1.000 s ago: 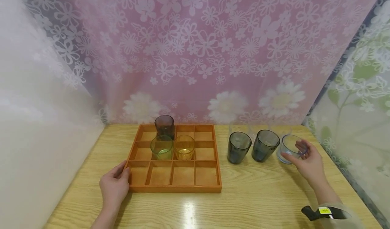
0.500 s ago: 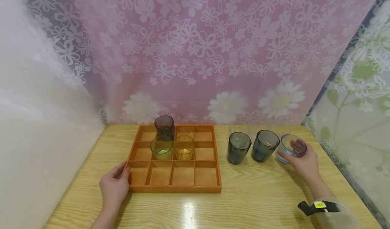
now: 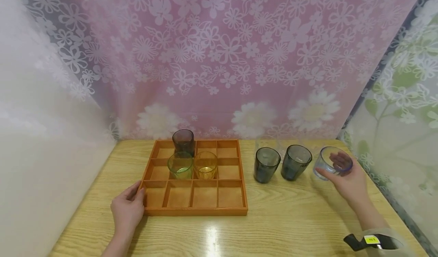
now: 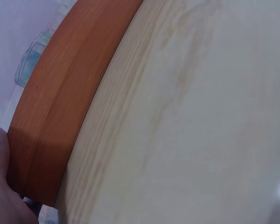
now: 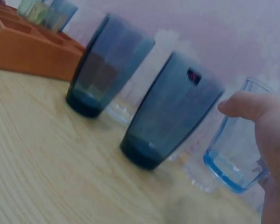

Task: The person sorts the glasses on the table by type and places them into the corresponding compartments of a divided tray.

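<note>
My right hand (image 3: 354,184) grips a clear, blue-tinted drinking glass (image 3: 322,159), thumb on the near side and fingers round the far side. In the right wrist view its blue base (image 5: 224,175) shows just over the table. Left of it stand two smoky grey tumblers (image 3: 296,164), upright. At the front left corner of a divided wooden tray (image 3: 196,212), my left hand (image 3: 127,211) holds the side wall. A dark purple glass (image 3: 183,141), a green glass (image 3: 180,166) and an amber glass (image 3: 206,165) stand in the tray's compartments.
Behind the grey tumblers stand several clear glasses (image 3: 266,141), faint against the backdrop. A pink floral curtain (image 3: 219,78) rises at the table's back edge, with pale sheets at both sides. Bare wood-grain tabletop (image 3: 280,222) lies in front of the glasses.
The blue-tinted glass, in my right hand, first shifts slightly left, then rises and moves right. My left hand stays on the tray.
</note>
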A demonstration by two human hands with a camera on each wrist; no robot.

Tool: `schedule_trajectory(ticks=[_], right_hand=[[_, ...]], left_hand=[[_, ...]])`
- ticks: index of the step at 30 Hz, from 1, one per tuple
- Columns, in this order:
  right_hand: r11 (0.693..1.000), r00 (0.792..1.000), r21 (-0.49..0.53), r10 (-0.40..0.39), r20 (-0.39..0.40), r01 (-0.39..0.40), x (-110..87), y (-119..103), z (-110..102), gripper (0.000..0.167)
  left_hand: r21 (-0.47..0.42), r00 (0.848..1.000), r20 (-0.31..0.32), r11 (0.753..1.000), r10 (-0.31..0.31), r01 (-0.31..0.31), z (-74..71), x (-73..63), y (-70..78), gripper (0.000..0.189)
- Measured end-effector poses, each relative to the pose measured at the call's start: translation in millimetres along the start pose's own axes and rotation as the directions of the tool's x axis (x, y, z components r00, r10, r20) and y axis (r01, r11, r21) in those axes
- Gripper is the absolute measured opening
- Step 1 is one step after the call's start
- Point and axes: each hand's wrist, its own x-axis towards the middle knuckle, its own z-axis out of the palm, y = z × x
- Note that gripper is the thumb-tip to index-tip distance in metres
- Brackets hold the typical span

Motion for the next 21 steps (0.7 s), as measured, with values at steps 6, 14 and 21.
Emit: schedule_trajectory(ticks=[6,14,21], right_hand=[[0.996,0.998,0.072,-0.06,0.034,0.057,-6.8,-26.9,-5.6,0.081],[0.972,0.991,0.216,-0.113,0.067,0.096,-18.2,-69.5,-1.8,0.08],[0.962,0.976,0.217,-0.191,0.102,0.166,-26.2,-104.2,8.0,0.078]], left_hand=[[-0.002,1.0,-0.003,1.0,-0.003,0.003,-0.2,0.1,-0.2,0.027],[-0.007,1.0,-0.002,1.0,0.008,-0.008,-0.9,-0.6,1.4,0.027],[-0.005,1.0,0.011,1.0,0.011,-0.011,-1.7,-0.6,1.7,0.028]])
